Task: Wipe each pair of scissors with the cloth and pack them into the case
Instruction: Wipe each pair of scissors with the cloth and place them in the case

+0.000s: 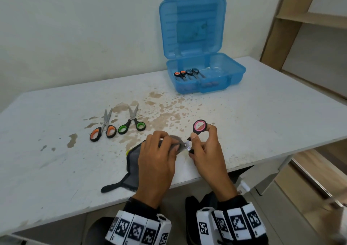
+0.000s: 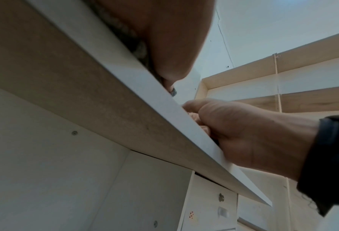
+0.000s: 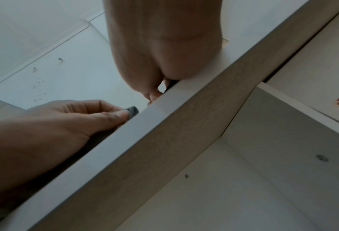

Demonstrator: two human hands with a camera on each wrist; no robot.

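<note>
The left hand (image 1: pixel 156 160) pinches the grey cloth (image 1: pixel 134 162) round the blades while the right hand (image 1: pixel 205 150) grips the pink-handled scissors (image 1: pixel 200 127) near the table's (image 1: pixel 262 113) front edge — two pairs lie left, two in the blue case (image 1: pixel 206 79).

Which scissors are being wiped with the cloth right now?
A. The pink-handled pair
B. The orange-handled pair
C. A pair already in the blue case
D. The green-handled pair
A. The right hand holds the pink-handled scissors while the left hand pinches the grey cloth around their blades; the orange-handled pair and green-handled pair lie untouched on the table.
</note>
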